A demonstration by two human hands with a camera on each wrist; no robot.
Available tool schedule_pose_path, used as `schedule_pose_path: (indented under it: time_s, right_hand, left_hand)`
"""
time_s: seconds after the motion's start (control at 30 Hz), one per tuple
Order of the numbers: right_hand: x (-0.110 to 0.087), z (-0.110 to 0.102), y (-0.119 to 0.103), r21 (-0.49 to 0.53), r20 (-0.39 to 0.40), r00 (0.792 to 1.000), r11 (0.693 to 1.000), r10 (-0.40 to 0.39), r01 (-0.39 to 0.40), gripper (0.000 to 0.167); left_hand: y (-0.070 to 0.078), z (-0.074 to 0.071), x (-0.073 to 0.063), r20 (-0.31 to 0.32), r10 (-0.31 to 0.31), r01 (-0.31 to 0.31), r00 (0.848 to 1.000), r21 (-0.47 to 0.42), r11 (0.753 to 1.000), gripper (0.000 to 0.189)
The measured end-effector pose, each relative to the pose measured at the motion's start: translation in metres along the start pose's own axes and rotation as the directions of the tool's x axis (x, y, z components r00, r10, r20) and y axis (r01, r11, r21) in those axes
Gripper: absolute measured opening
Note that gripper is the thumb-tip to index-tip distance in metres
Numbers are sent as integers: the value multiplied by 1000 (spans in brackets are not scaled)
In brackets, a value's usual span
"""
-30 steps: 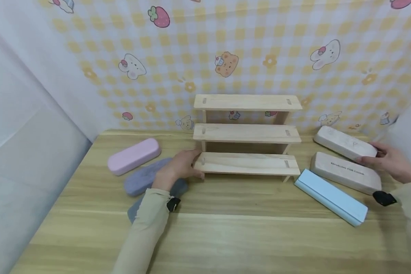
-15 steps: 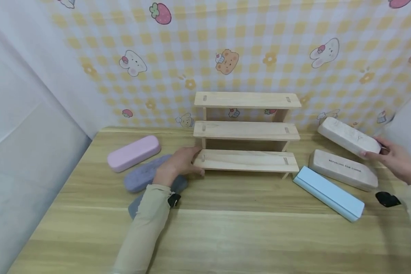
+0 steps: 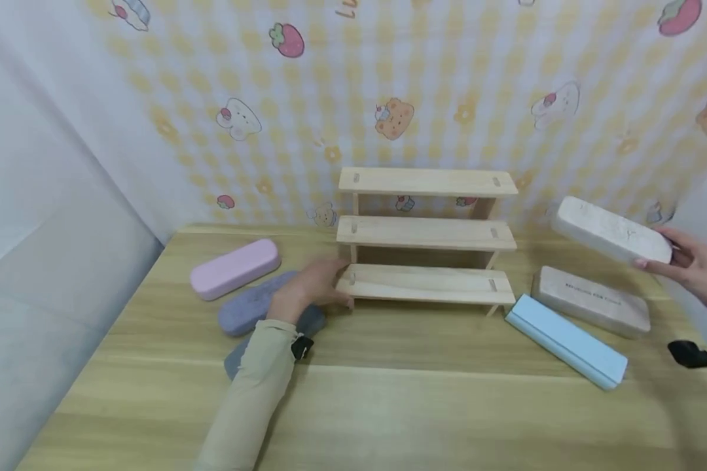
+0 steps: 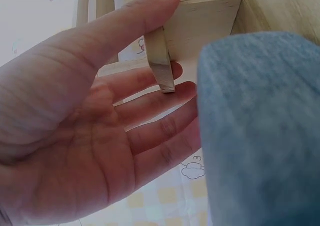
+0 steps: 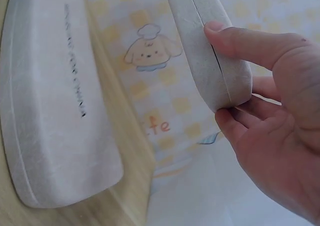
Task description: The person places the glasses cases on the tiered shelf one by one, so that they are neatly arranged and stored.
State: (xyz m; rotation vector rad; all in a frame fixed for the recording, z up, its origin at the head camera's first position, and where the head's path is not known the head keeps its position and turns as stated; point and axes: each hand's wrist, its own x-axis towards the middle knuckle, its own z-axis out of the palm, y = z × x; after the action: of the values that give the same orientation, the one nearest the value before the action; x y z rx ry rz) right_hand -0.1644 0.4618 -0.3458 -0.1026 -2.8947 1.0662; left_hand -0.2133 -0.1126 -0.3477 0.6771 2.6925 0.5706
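head view: pale wooden three-tier rack (image 3: 427,232) stands on a wood-grain table (image 3: 448,418).
left hand (image 3: 311,286): our thumb and fingers grip the rack's lower left end.
right hand (image 3: 704,268): we pinch one end of a whitish marbled oblong case (image 3: 615,230).
case: held clear of the table.

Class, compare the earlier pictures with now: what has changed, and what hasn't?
The right hand has lifted the white oblong case off the wooden table and slightly right. The left hand stays gripping the left end of the pale wooden three-tier rack; the grey lettered case and light-blue rectangular case lie unmoved.
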Motion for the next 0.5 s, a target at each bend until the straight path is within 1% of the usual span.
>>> schedule_pose_path:
  time_s: [0.1, 0.17, 0.23, 0.3, 0.37, 0.5]
  right_hand:
    - [-6, 4, -2, 8, 0, 1000, 1000, -5, 5, 74]
    - [-7, 4, -9, 13, -21, 1000, 1000, -22, 22, 74]
    - [-4, 2, -18, 37, -68, 996, 998, -58, 60, 69]
    - [0, -2, -29, 80, -125, 987, 990, -103, 113, 64]
    - [3, -5, -41, 126, -179, 974, 979, -138, 162, 63]
    - [7, -7, -66, 135, -209, 957, 963, -201, 232, 66]
  left_hand:
    - [-1, 4, -5, 34, -14, 14, 999, 8, 1000, 82]
    - [-1, 5, -7, 29, -29, 29, 999, 17, 999, 82]
    - [1, 4, -9, 13, -47, 46, 999, 14, 999, 82]
    - [4, 3, -9, -7, -47, 47, 999, 17, 999, 81]
    - [7, 3, -10, -13, -45, 45, 999, 25, 999, 81]
    - [10, 4, -10, -33, -27, 30, 999, 71, 997, 80]
